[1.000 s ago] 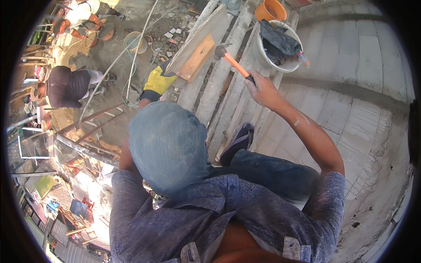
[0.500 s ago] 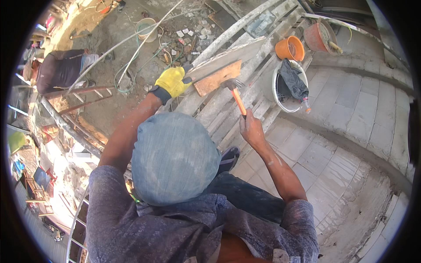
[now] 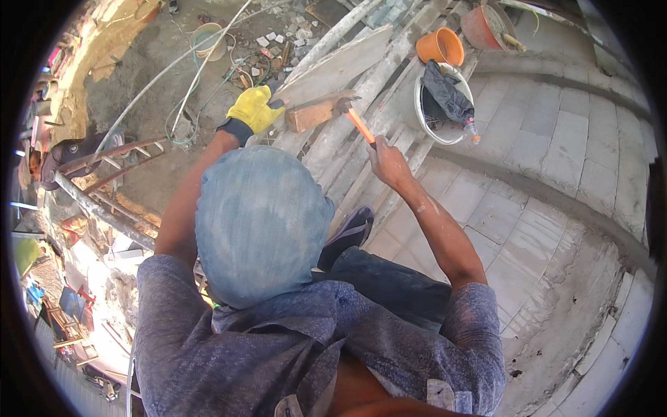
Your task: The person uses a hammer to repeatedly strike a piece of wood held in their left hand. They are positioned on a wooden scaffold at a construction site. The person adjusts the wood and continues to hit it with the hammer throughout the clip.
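Note:
My left hand (image 3: 251, 111), in a yellow glove with a dark cuff, is closed on the near end of a long grey board (image 3: 347, 64). Just right of its thumb, a short wooden block (image 3: 310, 115) lies against the board's lower side. My bare right hand (image 3: 390, 163) grips a claw hammer (image 3: 360, 126) by its orange and black handle. The hammer's head is close to the block's right end; whether they touch I cannot tell. My glove hides the board's end.
Grey-splashed planks (image 3: 389, 87) run beneath the work. Right of them are an orange bucket (image 3: 440, 47), a reddish bucket (image 3: 486, 29) and a white-rimmed bucket (image 3: 422, 111) holding a black bag and a bottle. A ladder (image 3: 114, 167) stands left; rubble (image 3: 281, 48) lies beyond.
The whole view has shifted, moving the scene left and up. The wooden block has tipped, showing a narrower face, and the grey board shows more of its face. Both hands keep their holds.

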### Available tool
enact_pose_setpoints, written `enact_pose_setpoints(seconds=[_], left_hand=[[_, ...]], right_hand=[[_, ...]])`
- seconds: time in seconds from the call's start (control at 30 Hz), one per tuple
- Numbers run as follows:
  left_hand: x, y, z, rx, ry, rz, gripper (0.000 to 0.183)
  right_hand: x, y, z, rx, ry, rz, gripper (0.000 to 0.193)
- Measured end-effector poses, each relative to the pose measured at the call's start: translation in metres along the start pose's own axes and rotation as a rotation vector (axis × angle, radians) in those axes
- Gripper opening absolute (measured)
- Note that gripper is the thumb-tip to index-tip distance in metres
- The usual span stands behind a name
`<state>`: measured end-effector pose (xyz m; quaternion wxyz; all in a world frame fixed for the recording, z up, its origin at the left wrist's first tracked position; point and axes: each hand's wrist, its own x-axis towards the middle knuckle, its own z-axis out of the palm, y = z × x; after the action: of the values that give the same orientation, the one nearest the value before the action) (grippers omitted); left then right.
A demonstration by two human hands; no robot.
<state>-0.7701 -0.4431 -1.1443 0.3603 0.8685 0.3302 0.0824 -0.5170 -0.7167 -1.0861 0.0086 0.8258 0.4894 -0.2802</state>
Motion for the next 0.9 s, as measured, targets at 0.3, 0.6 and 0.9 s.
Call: enact_pose_setpoints(seconds=[0.3,0.6,0.9], left_hand=[[0.002,-0.020,-0.001,-0.147,0.007,-0.003,0.050],[-0.035,0.003,0.007,-0.256,0.163,-0.071,0.045],[-0.061,0.048,0.007,-0.432,0.334,-0.153,0.043]], right_hand=[[0.009,-0.029,-0.033,0.322,0.374,0.033,0.027],[-0.020,0.071,0.054,0.368,0.147,0.364,0.044],[0.090,-0.107,0.007,1.503,0.177,0.457,0.093]])
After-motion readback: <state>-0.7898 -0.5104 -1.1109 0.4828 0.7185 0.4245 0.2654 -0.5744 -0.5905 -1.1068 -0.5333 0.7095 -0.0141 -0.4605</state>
